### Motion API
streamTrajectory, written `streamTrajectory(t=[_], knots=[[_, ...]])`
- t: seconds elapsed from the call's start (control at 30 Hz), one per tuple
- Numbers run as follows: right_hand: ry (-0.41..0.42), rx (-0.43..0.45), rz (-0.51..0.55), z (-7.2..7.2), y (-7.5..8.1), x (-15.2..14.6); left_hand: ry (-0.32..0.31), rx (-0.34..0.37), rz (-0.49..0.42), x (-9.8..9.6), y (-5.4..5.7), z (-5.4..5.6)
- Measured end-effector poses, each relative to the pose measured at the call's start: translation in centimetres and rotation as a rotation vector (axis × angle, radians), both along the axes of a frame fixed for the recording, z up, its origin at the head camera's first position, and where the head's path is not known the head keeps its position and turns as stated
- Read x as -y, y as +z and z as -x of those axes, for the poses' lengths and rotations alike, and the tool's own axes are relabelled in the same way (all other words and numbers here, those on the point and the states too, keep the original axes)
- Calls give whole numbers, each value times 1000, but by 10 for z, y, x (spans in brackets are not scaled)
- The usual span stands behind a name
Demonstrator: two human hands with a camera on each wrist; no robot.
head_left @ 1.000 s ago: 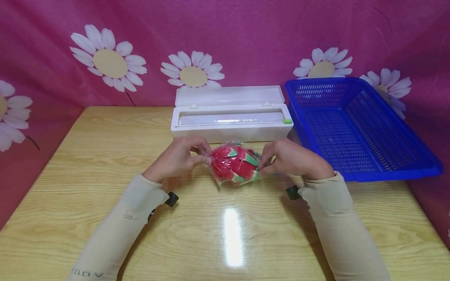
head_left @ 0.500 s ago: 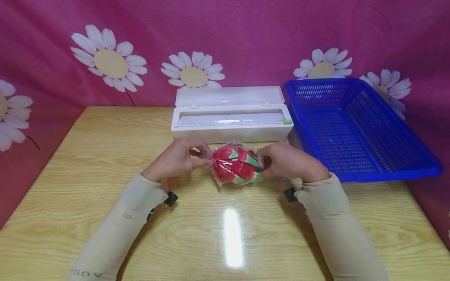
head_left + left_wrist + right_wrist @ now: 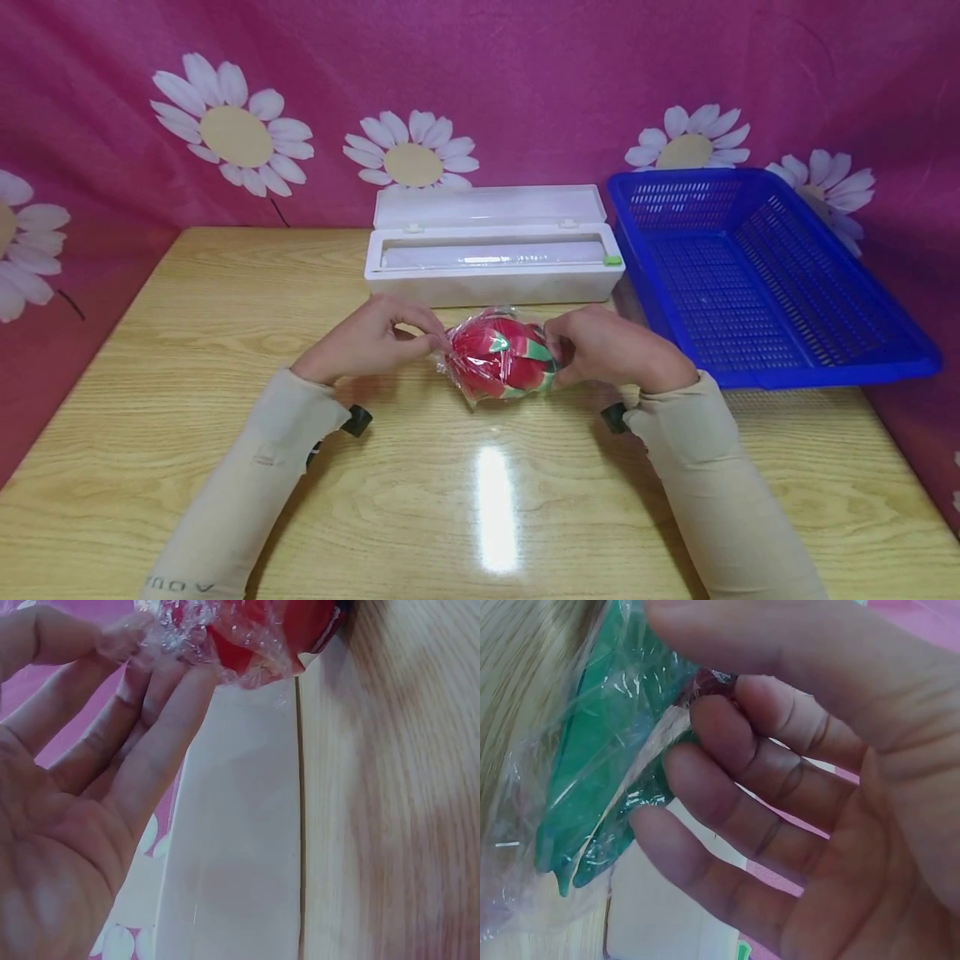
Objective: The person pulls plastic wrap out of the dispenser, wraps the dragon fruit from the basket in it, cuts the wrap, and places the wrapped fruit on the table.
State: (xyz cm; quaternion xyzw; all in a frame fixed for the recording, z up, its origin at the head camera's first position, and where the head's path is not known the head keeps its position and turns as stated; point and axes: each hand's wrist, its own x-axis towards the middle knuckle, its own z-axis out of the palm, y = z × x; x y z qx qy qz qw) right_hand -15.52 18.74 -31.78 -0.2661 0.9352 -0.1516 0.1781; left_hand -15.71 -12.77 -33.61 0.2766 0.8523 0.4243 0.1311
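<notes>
A red dragon fruit [image 3: 504,357] with green-tipped scales lies wrapped in clear cling film [image 3: 191,634] at mid-table. At its left end my left hand [image 3: 375,337] pinches the gathered film between thumb and fingertips; in the left wrist view the other fingers lie beside the crumpled film. My right hand [image 3: 611,346] grips the fruit's right end, thumb on one side and fingers curled on the other. The right wrist view shows long green scales [image 3: 600,742] under loose film close to those fingertips. The fruit's underside is hidden.
Behind the fruit stands a long white cling film box [image 3: 491,287], its lid up, with a film roll [image 3: 495,254] inside and a green slider [image 3: 612,260] at its right end. A blue plastic basket [image 3: 780,375] sits at the right. A flowered pink cloth [image 3: 540,100] hangs behind the wooden table [image 3: 375,517].
My left hand has drawn slightly left and down, and the film end beside it looks more spread. My right hand has come a little left, closer over the fruit's end.
</notes>
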Motion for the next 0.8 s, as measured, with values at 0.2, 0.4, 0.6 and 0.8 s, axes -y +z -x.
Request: streamTrajectory(t=[0.2,0.4,0.6,0.8], knots=[[1,2,-5,0,0,0,-36,2,-13,-1,-3,2],[0,-5,4,2,0,-1,19,-42,-12,-6,-9,4],[11,-15,6,3,1,-2,57,-97,-16,-8,-12,5],[-10,-16,27,0,4,-6,-20,-67,-46,-9,-14,7]])
